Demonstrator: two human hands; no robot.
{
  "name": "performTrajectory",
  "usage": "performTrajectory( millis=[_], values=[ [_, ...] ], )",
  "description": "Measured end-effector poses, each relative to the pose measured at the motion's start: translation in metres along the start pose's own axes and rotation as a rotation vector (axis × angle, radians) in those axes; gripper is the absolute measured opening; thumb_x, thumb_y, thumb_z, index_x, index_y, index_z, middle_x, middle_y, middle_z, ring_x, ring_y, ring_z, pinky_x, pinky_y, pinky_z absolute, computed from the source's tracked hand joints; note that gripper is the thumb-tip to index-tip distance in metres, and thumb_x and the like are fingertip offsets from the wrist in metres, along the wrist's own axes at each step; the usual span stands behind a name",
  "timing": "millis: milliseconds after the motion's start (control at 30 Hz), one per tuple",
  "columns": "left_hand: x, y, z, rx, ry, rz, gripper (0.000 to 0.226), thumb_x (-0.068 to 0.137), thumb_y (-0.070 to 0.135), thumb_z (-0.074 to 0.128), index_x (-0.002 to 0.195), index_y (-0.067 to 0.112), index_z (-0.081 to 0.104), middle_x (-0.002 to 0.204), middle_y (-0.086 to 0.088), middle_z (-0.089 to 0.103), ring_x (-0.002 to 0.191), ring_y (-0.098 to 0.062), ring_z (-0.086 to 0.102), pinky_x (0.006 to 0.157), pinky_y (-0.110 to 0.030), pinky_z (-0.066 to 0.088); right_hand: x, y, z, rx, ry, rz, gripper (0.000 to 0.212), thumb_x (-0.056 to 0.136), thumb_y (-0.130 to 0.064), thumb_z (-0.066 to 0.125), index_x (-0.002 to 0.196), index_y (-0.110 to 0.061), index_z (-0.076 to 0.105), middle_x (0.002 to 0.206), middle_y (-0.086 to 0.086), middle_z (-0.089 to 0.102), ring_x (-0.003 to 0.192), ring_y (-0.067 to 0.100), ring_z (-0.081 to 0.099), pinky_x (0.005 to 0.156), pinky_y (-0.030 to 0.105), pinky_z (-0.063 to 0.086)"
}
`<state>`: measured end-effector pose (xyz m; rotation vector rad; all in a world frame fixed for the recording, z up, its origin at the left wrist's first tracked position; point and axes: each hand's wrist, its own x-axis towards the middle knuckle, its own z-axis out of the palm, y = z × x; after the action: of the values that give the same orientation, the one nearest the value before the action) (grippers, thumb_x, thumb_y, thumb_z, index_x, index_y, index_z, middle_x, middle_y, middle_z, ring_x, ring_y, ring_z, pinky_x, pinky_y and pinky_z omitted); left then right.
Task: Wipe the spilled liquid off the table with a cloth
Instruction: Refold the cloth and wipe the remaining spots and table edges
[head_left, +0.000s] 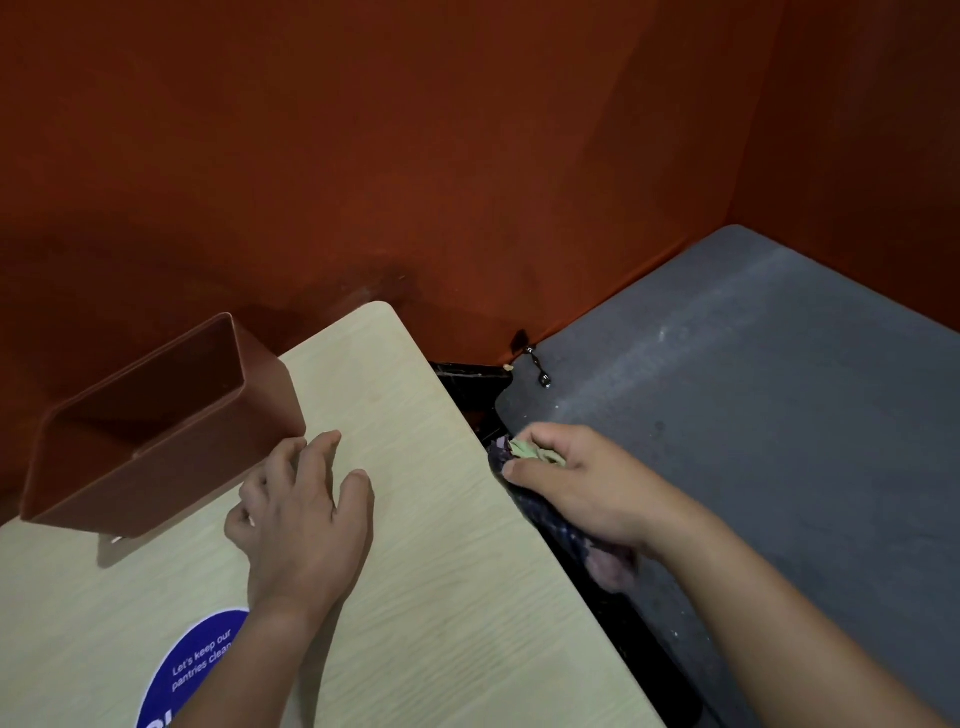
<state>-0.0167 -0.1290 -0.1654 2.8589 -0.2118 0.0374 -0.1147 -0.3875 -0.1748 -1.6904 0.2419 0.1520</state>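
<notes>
I see a pale table with a light wood-grain pattern, and on it a reddish-brown box. A round blue sticker carries white lettering. My right hand grips a dark speckled cloth with a pale green patch. The wall is deep orange-red, the floor grey.

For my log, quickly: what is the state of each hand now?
Left hand: open, fingers resting on the table.
Right hand: closed, holding the cloth.
</notes>
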Motion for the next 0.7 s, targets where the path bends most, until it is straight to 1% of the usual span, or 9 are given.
performTrajectory(
  millis=[100, 200, 267, 333, 400, 500, 600, 633, 700],
  values=[
    [0.0, 0.0, 0.0, 0.006, -0.006, 0.004, 0.061, 0.09, 0.05, 0.031, 0.147, 0.035, 0.047, 0.158, -0.001, 0.038, 0.148, -0.026, 0.025, 0.118, -0.062, 0.02, -0.017, 0.003, 0.001, -0.115, 0.02, 0.041, 0.027, 0.074, -0.043, 0.061, 0.083, -0.018, 0.06, 0.065, -0.008, 0.062, 0.06, 0.005, 0.054, 0.061, 0.028, 0.044],
    [-0.002, 0.002, -0.002, 0.006, -0.006, 0.011, 0.06, 0.09, 0.049, 0.031, 0.146, 0.035, 0.047, 0.157, -0.002, 0.038, 0.148, -0.027, 0.025, 0.119, -0.062, 0.02, -0.039, 0.003, -0.022, -0.22, -0.157, 0.137, 0.026, 0.063, -0.047, 0.06, 0.071, -0.022, 0.059, 0.058, -0.011, 0.055, 0.054, 0.003, 0.048, 0.053, 0.019, 0.039],
    [-0.002, 0.001, -0.003, -0.01, -0.009, 0.012, 0.06, 0.09, 0.049, 0.032, 0.146, 0.035, 0.047, 0.157, -0.002, 0.039, 0.147, -0.027, 0.026, 0.118, -0.063, 0.02, -0.046, 0.001, -0.032, -0.16, -0.151, 0.161, 0.018, 0.068, -0.04, 0.063, 0.068, -0.023, 0.059, 0.057, -0.012, 0.052, 0.053, 0.004, 0.047, 0.052, 0.019, 0.037],
    [-0.001, 0.001, -0.004, -0.045, -0.003, 0.01, 0.06, 0.089, 0.05, 0.033, 0.145, 0.035, 0.048, 0.157, -0.002, 0.04, 0.147, -0.027, 0.027, 0.118, -0.063, 0.02, -0.045, -0.001, -0.028, -0.131, -0.017, 0.1, 0.019, 0.08, -0.033, 0.066, 0.068, -0.023, 0.056, 0.056, -0.013, 0.05, 0.052, 0.003, 0.045, 0.05, 0.019, 0.035],
    [-0.002, 0.001, -0.006, -0.122, 0.024, -0.012, 0.06, 0.09, 0.051, 0.039, 0.146, 0.034, 0.048, 0.156, -0.002, 0.042, 0.146, -0.028, 0.03, 0.117, -0.063, 0.021, -0.046, -0.003, -0.012, -0.113, 0.043, 0.046, 0.022, 0.089, -0.024, 0.065, 0.069, -0.025, 0.056, 0.057, -0.013, 0.053, 0.053, 0.003, 0.047, 0.05, 0.02, 0.036],
    [-0.005, 0.0, -0.012, -0.221, 0.076, -0.034, 0.05, 0.099, 0.046, 0.056, 0.146, 0.031, 0.05, 0.156, -0.004, 0.044, 0.144, -0.03, 0.036, 0.118, -0.062, 0.023, -0.061, -0.001, 0.004, -0.087, 0.05, 0.059, 0.019, 0.086, -0.027, 0.063, 0.069, -0.026, 0.055, 0.06, -0.012, 0.055, 0.054, 0.005, 0.047, 0.054, 0.024, 0.037],
    [-0.02, 0.003, -0.019, -0.296, 0.081, 0.033, 0.038, 0.101, 0.039, 0.064, 0.137, 0.033, 0.057, 0.15, 0.002, 0.049, 0.134, -0.015, 0.041, 0.117, -0.055, 0.024, -0.086, 0.002, -0.014, -0.168, -0.053, 0.171, 0.013, 0.072, -0.034, 0.06, 0.068, -0.023, 0.055, 0.062, -0.011, 0.05, 0.059, 0.007, 0.045, 0.061, 0.029, 0.035],
    [-0.029, 0.007, -0.021, -0.321, 0.074, 0.066, 0.036, 0.1, 0.042, 0.064, 0.135, 0.035, 0.057, 0.146, 0.007, 0.05, 0.129, -0.007, 0.038, 0.116, -0.05, 0.023, -0.093, 0.002, -0.021, -0.154, -0.093, 0.2, 0.013, 0.07, -0.032, 0.06, 0.068, -0.02, 0.057, 0.065, -0.007, 0.05, 0.063, 0.009, 0.045, 0.065, 0.03, 0.034],
    [-0.054, 0.021, -0.021, -0.33, 0.027, 0.14, 0.04, 0.095, 0.051, 0.059, 0.133, 0.038, 0.058, 0.136, 0.016, 0.049, 0.122, 0.001, 0.033, 0.112, -0.043, 0.021, -0.1, 0.002, -0.027, -0.042, -0.071, 0.202, 0.02, 0.069, -0.027, 0.061, 0.075, -0.008, 0.06, 0.071, 0.002, 0.051, 0.071, 0.016, 0.046, 0.072, 0.033, 0.033]
  ],
)
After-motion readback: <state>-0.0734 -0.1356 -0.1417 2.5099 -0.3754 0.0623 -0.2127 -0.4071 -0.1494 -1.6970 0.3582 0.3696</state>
